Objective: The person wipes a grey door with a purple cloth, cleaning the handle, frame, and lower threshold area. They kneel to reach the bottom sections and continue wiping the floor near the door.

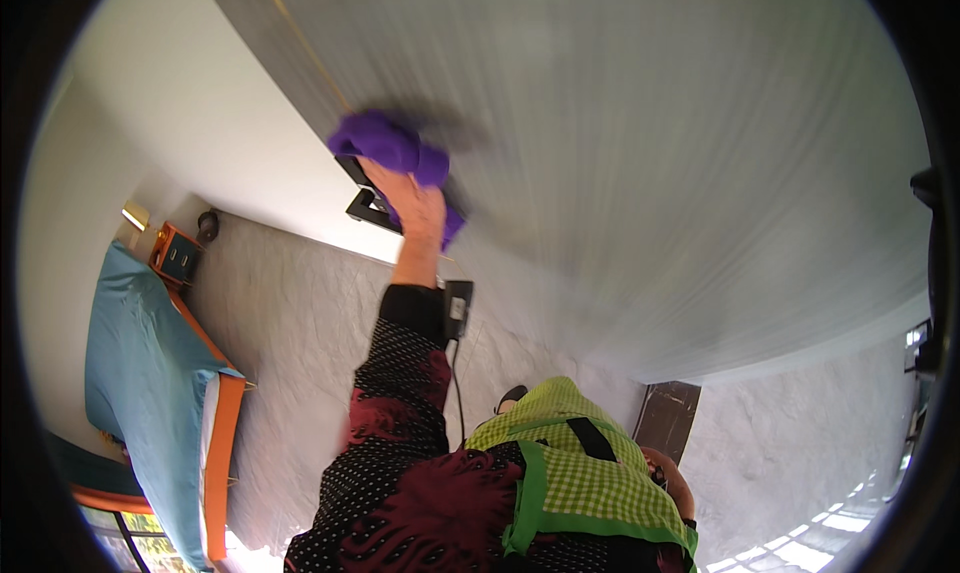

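My left hand [409,198] grips a bunched purple cloth [390,149] and presses it against a large grey door panel [637,160]. Beside the fingers, a black lever handle [371,209] sits at the panel's edge, partly covered by the hand and cloth. A thin gold strip [300,32] runs along the panel near that edge. At my left wrist is a small black box [458,309] with a cable trailing down. Some bare skin of my right arm or hand [679,490] shows beside the green checked apron [600,483]; its fingers cannot be made out.
Grey marble-look floor [300,333] spreads below, crossed by a dark threshold strip [667,423]. A bed with a blue cover [142,363] and orange frame [225,453] stands at the left. Behind it are a nightstand [176,254] and a lamp [136,215].
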Demonstrator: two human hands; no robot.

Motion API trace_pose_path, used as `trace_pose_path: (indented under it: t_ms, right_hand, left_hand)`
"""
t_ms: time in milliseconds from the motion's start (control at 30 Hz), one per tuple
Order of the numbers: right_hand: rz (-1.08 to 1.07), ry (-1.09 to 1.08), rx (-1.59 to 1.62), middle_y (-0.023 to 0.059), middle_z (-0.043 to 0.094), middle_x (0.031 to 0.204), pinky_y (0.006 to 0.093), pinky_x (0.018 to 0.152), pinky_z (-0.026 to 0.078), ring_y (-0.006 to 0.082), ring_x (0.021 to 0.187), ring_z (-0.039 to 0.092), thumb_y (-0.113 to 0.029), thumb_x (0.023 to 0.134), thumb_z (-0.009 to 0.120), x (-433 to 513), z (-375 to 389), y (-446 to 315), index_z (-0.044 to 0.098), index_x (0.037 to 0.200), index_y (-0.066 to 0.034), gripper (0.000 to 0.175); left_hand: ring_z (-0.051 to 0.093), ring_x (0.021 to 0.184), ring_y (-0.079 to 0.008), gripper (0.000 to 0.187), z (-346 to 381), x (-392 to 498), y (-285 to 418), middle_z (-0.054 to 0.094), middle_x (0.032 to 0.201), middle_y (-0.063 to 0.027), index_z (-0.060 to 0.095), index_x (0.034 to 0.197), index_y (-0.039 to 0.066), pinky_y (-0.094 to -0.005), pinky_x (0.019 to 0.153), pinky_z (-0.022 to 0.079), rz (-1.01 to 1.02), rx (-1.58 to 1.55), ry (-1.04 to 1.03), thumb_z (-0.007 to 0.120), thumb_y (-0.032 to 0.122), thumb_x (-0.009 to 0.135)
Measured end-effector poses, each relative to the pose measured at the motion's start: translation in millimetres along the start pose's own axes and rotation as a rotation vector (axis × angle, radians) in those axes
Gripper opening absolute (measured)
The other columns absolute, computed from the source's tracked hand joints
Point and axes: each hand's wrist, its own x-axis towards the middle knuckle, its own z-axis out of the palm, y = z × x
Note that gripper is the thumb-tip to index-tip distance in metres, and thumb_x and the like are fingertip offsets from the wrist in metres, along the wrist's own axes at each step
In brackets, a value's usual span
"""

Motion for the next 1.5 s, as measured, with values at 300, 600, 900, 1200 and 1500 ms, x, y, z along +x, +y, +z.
trace_pose_path:
  t_ms: [300,600,900,1200,1500]
  right_hand:
    - [0.221,-0.025,0.090,0.0049,0.065,0.105,0.0292,0.084,0.046,0.0139,0.095,0.060,-0.034,0.087,0.066,53.9,27.2,-35.8,0.058,0.125,-0.0024,0.050]
    - [0.293,-0.127,-0.036,0.0047,0.065,0.105,0.0291,0.083,0.046,0.0137,0.095,0.060,-0.033,0.087,0.065,118.0,55.5,-47.6,0.058,0.125,-0.0025,0.049]
    - [0.327,-0.165,-0.093,0.0044,0.066,0.104,0.0289,0.083,0.046,0.0135,0.094,0.060,-0.033,0.087,0.065,153.1,75.8,-57.0,0.059,0.124,-0.0026,0.048]
    - [0.375,-0.163,-0.114,0.0042,0.066,0.103,0.0287,0.082,0.046,0.0133,0.093,0.060,-0.033,0.088,0.065,175.6,92.6,-58.1,0.059,0.124,-0.0027,0.047]
    - [0.409,-0.180,-0.152,0.0040,0.066,0.102,0.0286,0.081,0.047,0.0131,0.092,0.060,-0.033,0.088,0.065,191.5,104.4,-58.1,0.059,0.123,-0.0028,0.047]
  left_hand:
    - [0.048,0.110,-0.0247,0.036,8.3,-206.3,-35.9,0.056,0.114,-0.0128,0.053,0.115,-0.007,-0.0320,0.101,0.035,-0.943,-0.210,-0.084,0.047,0.019,0.091]
    - [0.057,0.093,-0.0269,0.037,-24.9,-260.4,-29.9,0.057,0.101,-0.0126,0.053,0.117,0.004,-0.0413,0.077,0.048,-1.947,-0.369,-0.242,0.057,0.003,0.080]
    - [0.058,0.081,-0.0213,0.037,-60.3,-177.1,-135.6,0.056,0.098,-0.0099,0.048,0.118,0.006,-0.0363,0.065,0.050,-1.610,-0.512,0.134,0.053,0.002,0.081]
    - [0.043,0.124,-0.0408,0.054,-33.3,-200.0,-130.3,0.044,0.133,-0.0247,0.035,0.135,-0.005,-0.0398,0.107,0.032,-1.241,-0.166,-0.164,0.045,-0.001,0.082]
    - [0.058,0.090,-0.0453,0.034,-67.6,-187.1,-50.5,0.061,0.095,-0.0279,0.051,0.104,-0.006,-0.0473,0.077,0.047,-1.209,-0.078,-0.745,0.063,0.014,0.079]
